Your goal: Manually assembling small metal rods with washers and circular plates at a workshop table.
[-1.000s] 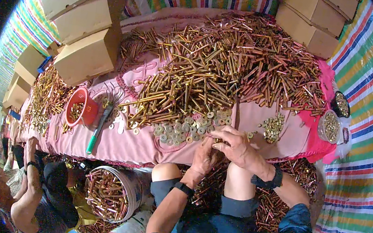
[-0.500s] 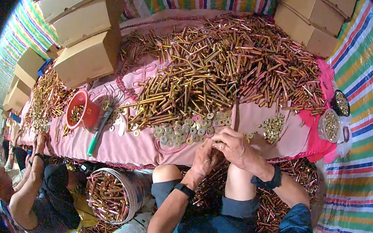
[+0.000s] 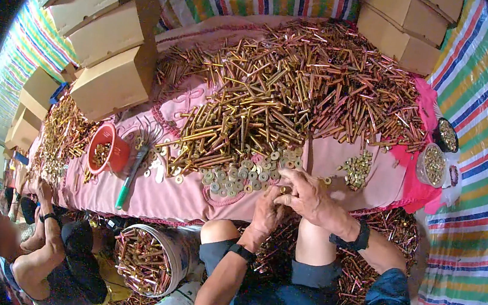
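Note:
My left hand (image 3: 267,210) is closed, with a small round brass-coloured metal piece (image 3: 283,189) showing at its fingertips. My right hand (image 3: 312,203) meets it from the right; its thumb and curled fingers bend round that piece, and whatever else they hold is hidden. Just beyond my hands, flat washers (image 3: 238,179) lie spread on the pink cloth (image 3: 161,194). Behind them rises a large heap of long brass-coloured bolts (image 3: 269,92). A small pile of nut-like pieces (image 3: 355,168) sits to the right of my hands.
A red bucket (image 3: 117,153) and a green-handled rake-like tool (image 3: 123,190) are at the left. A white bucket of bolts (image 3: 175,256) tilts beside my knee. Tubs of small parts (image 3: 431,165) stand right; cardboard boxes (image 3: 114,80) are stacked behind. A co-worker (image 3: 55,251) works at far left.
My right hand has shifted slightly, its fingers opening a little, so the brass-coloured piece now shows between my hands. The co-worker's arms have moved a little leftward.

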`<control>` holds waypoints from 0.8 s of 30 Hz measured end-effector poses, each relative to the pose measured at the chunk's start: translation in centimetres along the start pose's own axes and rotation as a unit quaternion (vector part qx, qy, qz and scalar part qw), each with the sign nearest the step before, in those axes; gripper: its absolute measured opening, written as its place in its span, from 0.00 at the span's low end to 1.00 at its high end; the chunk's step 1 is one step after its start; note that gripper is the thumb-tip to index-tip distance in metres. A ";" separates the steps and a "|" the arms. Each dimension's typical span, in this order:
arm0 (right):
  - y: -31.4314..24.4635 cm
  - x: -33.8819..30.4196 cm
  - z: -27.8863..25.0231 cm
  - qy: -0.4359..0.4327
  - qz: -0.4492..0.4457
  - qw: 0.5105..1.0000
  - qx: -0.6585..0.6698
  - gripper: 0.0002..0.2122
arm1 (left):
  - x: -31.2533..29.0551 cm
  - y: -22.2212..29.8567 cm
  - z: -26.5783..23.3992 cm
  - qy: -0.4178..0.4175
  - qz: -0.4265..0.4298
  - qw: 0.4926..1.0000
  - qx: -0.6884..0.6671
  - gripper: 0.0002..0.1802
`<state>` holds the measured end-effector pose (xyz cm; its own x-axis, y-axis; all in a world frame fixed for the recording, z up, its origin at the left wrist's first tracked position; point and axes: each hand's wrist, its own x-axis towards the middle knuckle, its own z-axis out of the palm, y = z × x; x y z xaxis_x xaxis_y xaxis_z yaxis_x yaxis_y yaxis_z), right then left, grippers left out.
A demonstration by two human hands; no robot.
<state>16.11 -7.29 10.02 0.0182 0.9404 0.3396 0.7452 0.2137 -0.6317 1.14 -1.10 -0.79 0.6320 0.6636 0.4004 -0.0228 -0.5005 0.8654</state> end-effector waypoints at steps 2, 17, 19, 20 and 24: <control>-0.5 0.5 0.1 -0.012 -0.071 0.997 -0.024 0.15 | -1.3 -1.9 -0.2 -0.006 -0.004 0.999 0.037 0.22; 7.7 8.7 7.0 0.001 0.016 0.998 -0.067 0.13 | 0.6 2.1 -2.6 -0.164 -0.059 0.984 -0.040 0.16; 8.6 8.2 7.4 -0.010 0.017 0.993 -0.113 0.10 | 0.8 2.6 -2.6 -0.175 -0.129 0.971 -0.101 0.16; 10.5 7.8 7.9 -0.013 -0.011 0.987 -0.160 0.10 | 1.0 2.9 -2.2 -0.177 -0.179 0.959 -0.131 0.16; 8.4 7.8 8.4 -0.061 -0.077 0.966 -0.239 0.13 | 0.1 1.8 -2.2 -0.155 -0.214 0.964 -0.035 0.16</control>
<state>16.92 4.06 1.51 -0.1752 0.9374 0.3011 0.9561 0.2350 -0.1751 -0.58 -0.70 1.47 0.7957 0.5977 -0.0985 0.2468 -0.1714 0.9538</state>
